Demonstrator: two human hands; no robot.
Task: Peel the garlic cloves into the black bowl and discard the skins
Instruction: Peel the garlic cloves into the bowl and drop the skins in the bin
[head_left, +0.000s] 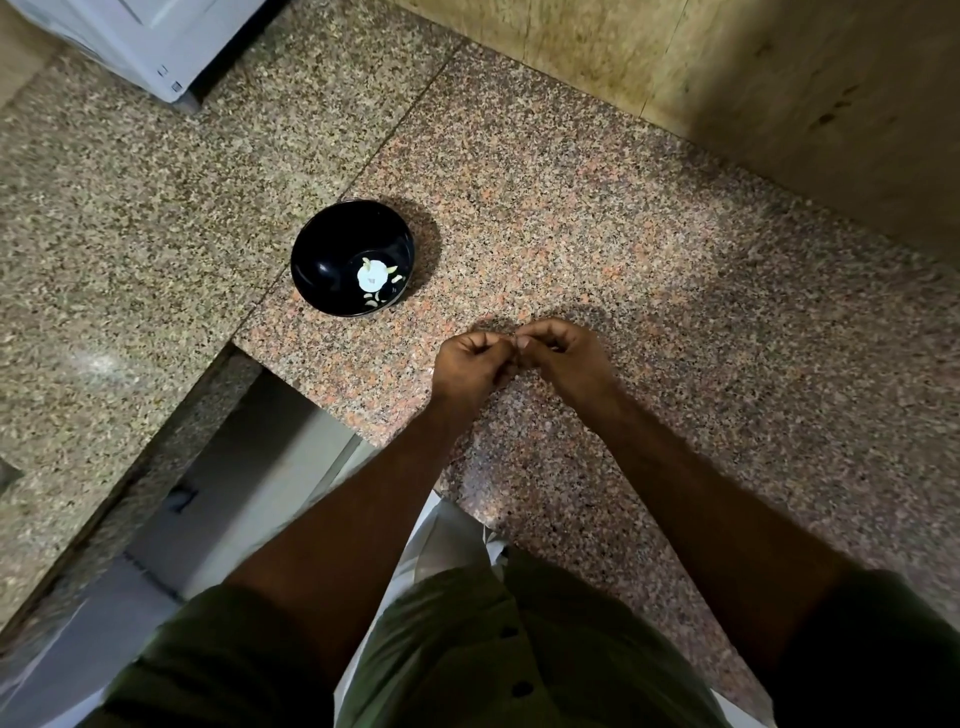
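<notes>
Head view: I see the left hand and right hand pressed together over the granite counter, fingers curled, apparently pinching a garlic clove hidden between them. A garlic bulb and loose cloves lie in the black bowl, well apart. Risk: skins dropped here scatter across the speckled counter, hard to find.
</notes>
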